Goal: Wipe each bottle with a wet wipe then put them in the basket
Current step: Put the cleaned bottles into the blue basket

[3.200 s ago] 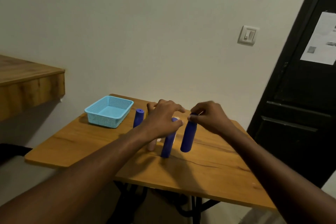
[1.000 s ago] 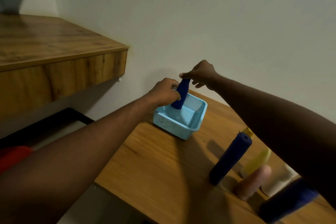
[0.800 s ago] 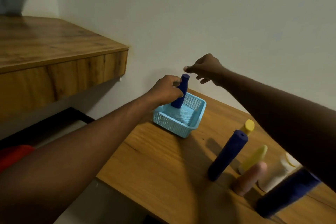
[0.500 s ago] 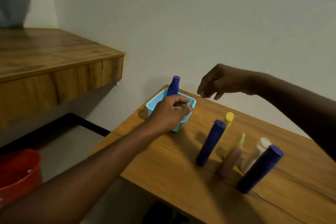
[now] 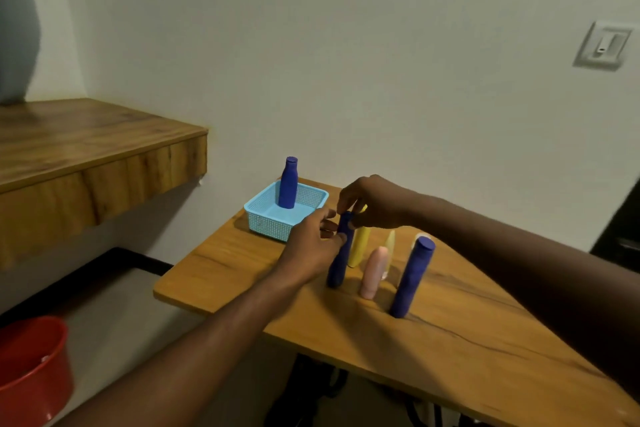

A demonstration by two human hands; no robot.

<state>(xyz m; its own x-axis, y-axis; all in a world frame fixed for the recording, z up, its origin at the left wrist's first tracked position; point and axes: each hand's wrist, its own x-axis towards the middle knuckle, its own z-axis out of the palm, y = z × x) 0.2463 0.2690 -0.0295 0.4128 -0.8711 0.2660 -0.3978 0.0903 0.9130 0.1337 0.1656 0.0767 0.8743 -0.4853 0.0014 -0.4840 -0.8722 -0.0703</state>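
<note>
A light blue basket [image 5: 266, 222] sits at the table's far left corner with one dark blue bottle [image 5: 288, 184] upright in it. A second dark blue bottle [image 5: 339, 263] stands on the table [image 5: 450, 333]. My right hand [image 5: 372, 204] pinches its top from above, and my left hand [image 5: 311, 248] curls its thumb and fingers round its upper part from the left. I see no wipe in either hand. To the right stand a yellow bottle [image 5: 360, 248], a pink bottle [image 5: 372, 274], a pale yellow bottle [image 5: 390, 243] and a tall blue bottle [image 5: 412, 279].
A thick wooden shelf [image 5: 97, 156] juts from the wall at left, above table height. A red bucket [image 5: 31, 371] stands on the floor at the lower left. The wall runs close behind the table, with a switch [image 5: 602, 45] at upper right.
Both hands let go of the blue bottle now standing in the basket and moved right. They have taken hold of another blue bottle on the table. The view has swung right.
</note>
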